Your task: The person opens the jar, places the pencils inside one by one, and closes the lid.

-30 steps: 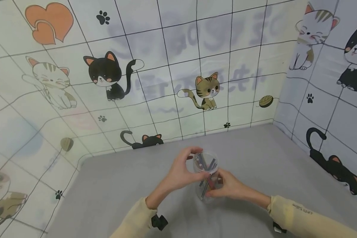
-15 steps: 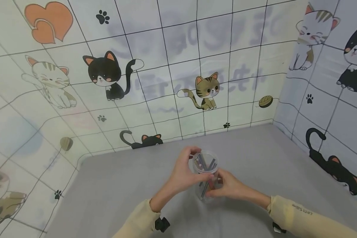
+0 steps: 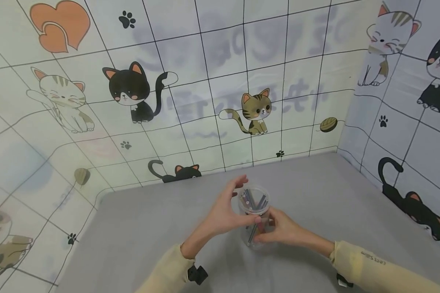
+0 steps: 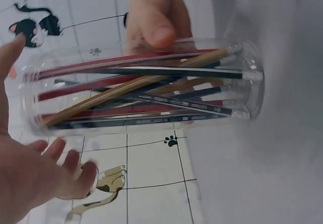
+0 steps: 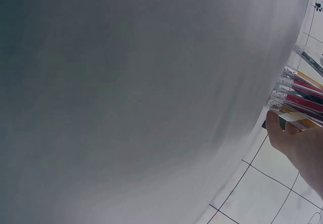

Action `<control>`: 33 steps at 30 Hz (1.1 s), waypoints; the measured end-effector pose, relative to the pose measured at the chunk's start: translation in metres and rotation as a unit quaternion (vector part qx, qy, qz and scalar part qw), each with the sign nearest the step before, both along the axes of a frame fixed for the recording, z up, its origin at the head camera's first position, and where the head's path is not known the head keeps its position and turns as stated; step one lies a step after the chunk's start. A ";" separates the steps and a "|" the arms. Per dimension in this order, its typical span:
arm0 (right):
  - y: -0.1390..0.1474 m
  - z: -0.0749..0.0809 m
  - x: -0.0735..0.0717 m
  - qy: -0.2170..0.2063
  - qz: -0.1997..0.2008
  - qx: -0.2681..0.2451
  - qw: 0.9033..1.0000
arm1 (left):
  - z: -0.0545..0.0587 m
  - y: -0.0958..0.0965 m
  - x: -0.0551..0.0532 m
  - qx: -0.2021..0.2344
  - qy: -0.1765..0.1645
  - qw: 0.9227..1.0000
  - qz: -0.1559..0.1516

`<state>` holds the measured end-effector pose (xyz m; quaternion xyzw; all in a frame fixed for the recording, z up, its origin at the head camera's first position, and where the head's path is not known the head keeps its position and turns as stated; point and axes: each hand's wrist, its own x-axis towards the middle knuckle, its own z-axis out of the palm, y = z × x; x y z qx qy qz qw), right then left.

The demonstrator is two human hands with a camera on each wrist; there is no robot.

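A clear plastic jar (image 3: 254, 211) stands upright on the grey table, with several pencils (image 4: 166, 72) leaning inside it. Red, yellow and dark pencils show through its wall in the left wrist view. My right hand (image 3: 284, 230) grips the jar low on its right side, thumb in front. Around the jar's clear top, my left hand (image 3: 223, 213) is spread, thumb near the front of the rim and fingers raised behind it. In the left wrist view, gaps show between the left hand (image 4: 38, 176) and the jar's top end.
The grey table (image 3: 150, 228) meets a back wall (image 3: 212, 93) of tile-patterned sheet printed with cartoon cats. A similar sheet (image 3: 407, 134) stands along the right side. Dark wrist straps (image 3: 198, 275) sit at both sleeves.
My left hand's fingers have lifted and spread away from the jar's top, after its thumb and fingers rested round the rim. The right hand and the jar have stayed in place.
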<state>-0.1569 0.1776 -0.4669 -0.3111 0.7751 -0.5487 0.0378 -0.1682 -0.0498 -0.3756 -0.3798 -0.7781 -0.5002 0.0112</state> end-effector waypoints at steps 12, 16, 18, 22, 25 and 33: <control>0.002 -0.002 0.000 0.003 -0.006 0.007 1.000 | 0.001 0.002 -0.002 -0.011 0.061 0.998 0.025; 0.001 -0.002 0.001 -0.007 -0.007 0.007 1.000 | -0.001 -0.002 -0.003 -0.017 0.009 1.000 -0.004; 0.001 -0.002 0.002 -0.006 -0.005 0.006 1.000 | -0.003 0.000 0.001 -0.008 0.001 1.000 0.005; 0.000 -0.001 0.003 0.004 0.007 -0.002 1.000 | -0.007 0.009 0.008 0.023 0.042 0.997 0.054; 0.000 0.000 0.003 0.002 0.012 -0.006 1.000 | -0.010 0.013 0.007 0.037 0.078 0.993 0.078; 0.000 -0.001 0.000 -0.013 0.005 -0.003 1.000 | -0.007 -0.004 -0.011 0.004 -0.025 0.999 -0.032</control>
